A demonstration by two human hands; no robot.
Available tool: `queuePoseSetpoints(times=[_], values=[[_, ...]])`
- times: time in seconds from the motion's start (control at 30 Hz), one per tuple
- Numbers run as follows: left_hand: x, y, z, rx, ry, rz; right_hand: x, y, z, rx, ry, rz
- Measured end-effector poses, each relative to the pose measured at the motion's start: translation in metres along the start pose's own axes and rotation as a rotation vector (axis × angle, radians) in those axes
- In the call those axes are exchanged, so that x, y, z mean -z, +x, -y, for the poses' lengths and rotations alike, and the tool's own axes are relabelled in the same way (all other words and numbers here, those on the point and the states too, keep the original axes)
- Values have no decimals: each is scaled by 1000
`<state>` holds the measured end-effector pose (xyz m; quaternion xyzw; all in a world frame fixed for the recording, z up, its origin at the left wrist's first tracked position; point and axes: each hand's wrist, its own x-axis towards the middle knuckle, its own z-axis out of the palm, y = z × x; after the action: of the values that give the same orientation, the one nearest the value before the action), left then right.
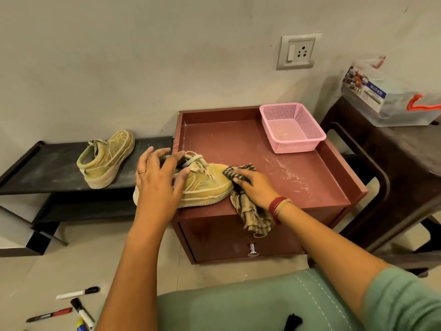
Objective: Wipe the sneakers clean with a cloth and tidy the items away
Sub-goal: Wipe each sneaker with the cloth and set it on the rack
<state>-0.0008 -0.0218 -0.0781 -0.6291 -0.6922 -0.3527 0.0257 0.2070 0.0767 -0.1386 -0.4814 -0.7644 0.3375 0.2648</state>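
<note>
Containers first: a pink basket [292,127] of plastic lattice sits in the back right corner of the cabinet [238,134], and its mesh floor is in plain view. The cabinet top is a shallow red-brown tray with a raised rim, smooth and glossy, streaked with pale powder [286,170]. Off to the right, a clear plastic box [386,99] with a printed label and an orange latch stands on a dark stool [381,168]; what it holds, I cannot tell.

Now the action. The near sneaker [207,187], tan fabric with a thick pale sole and loose laces, lies at the front left of the tray, toe pointing right. The left hand [158,180] sits over its collar, fingers spread wide and nearly straight, with the thumb against the laces. The right hand [255,189] has its fingers curled into a checked cloth [253,218] and presses it against the toe. The frayed tail of the cloth hangs over the cabinet's front edge, above a metal knob [253,249].

The second sneaker [107,158], equally dusty, stands apart on a low black bench [43,173] to the left, heel toward us. Markers [78,292] lie scattered on the tiled floor at bottom left. A wall socket [298,52] is mounted above the cabinet. The left forearm crosses in front of the near sneaker's heel.
</note>
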Motion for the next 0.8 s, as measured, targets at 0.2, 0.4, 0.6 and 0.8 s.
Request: queuePoseSetpoints(times=[0.2,0.4,0.6,0.8], values=[[1,1,0,3,-2,-7,2,-11,-6,45,-15,84],[2,-2,3,48,-50,-13,-4,-17,9,43,85,48],[-2,-12,0,-132,151,-85,-2,-1,3,-115,-2,-87],[-8,-33,4,-313,438,-118,4,8,27,-139,174,-102]])
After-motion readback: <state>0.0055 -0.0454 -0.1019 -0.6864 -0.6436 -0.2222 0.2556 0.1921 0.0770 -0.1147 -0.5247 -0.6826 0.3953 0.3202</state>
